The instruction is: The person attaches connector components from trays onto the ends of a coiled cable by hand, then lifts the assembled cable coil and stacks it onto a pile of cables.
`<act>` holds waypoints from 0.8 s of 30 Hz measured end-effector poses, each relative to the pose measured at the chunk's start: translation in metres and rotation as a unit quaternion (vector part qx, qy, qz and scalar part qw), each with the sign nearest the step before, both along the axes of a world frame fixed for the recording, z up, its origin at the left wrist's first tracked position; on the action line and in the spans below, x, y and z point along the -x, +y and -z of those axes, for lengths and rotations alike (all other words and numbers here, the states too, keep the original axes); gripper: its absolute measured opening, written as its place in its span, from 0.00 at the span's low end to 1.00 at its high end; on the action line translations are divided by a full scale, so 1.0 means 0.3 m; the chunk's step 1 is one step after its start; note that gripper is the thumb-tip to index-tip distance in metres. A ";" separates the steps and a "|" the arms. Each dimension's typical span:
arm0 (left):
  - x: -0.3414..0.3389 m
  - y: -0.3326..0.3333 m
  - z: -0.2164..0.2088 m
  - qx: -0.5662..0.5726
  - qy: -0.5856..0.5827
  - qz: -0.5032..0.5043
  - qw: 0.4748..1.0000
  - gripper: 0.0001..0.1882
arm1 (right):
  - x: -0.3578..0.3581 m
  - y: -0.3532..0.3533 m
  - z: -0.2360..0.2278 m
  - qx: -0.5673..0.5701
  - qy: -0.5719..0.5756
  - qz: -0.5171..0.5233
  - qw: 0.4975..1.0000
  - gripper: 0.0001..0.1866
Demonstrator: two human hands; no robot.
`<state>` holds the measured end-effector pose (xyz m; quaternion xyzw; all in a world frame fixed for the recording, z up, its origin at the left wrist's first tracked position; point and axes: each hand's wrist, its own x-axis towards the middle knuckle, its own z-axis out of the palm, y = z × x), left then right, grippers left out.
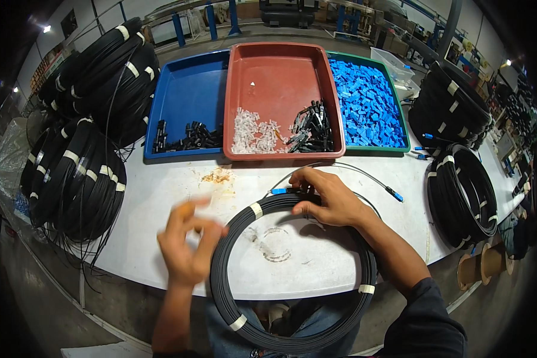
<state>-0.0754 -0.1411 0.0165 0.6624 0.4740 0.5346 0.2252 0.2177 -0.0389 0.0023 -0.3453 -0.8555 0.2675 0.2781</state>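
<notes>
A ring-shaped coil of thin black cable (224, 271), bound with white tape, lies partly on the white table and partly over its front edge, above my lap. My right hand (328, 197) is closed over its far side, thumb inside the ring and fingers across the outside. Just left of those fingertips a blue fibre connector (278, 191) rests along the coil; its rear end runs under the fingers. A second blue connector (394, 195) ends a loose cable loop at right. My left hand (188, 247) is raised beside the coil's left side, blurred, fingers apart, with nothing visible in it.
Beyond the coil stand a blue tray (188, 77) with black parts, a red tray (274, 65) with white and dark pieces, and a green tray (407, 145) full of blue parts. Stacked black cable coils (80, 179) crowd the left; more coils (462, 197) stand at right.
</notes>
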 end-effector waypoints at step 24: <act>-0.156 -0.549 0.147 0.068 -0.562 0.038 0.823 0.46 | 0.099 -0.043 -0.121 0.053 0.095 0.058 0.992 0.35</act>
